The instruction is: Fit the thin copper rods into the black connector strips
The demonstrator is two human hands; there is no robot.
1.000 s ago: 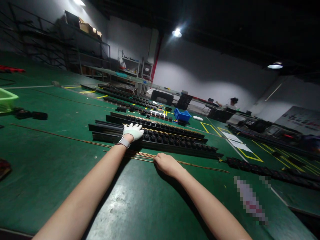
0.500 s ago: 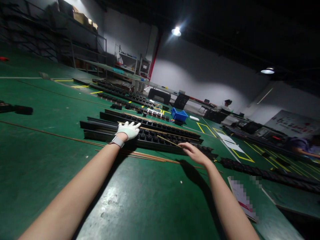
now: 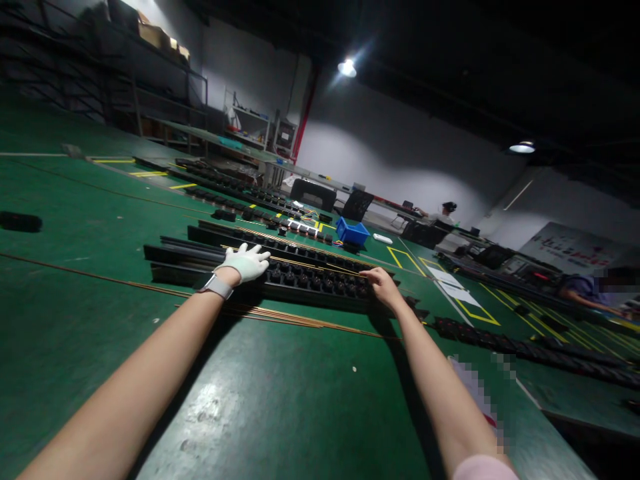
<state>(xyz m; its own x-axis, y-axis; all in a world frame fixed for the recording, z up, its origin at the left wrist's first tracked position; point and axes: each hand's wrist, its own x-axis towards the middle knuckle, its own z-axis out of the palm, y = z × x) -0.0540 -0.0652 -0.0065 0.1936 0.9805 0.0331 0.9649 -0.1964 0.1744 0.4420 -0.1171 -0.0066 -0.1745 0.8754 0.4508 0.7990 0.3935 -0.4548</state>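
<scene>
No text can be read — the dark and red lettering (image 3: 580, 253) on the pale banner (image 3: 570, 233) is blurred.

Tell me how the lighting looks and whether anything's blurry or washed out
In the head view, glare whitens part of the green tabletop, and the brighter lamp flares; in the same head view, dark shadows run beside the left forearm and right forearm; also in the head view, the upper-left rack looks dim and soft.

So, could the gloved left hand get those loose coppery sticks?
Probably yes: the coppery sticks lie just this side of the black rails, with nothing seen covering their middle. The left hand is spread over the rails, so it would likely only need to draw back.
</scene>
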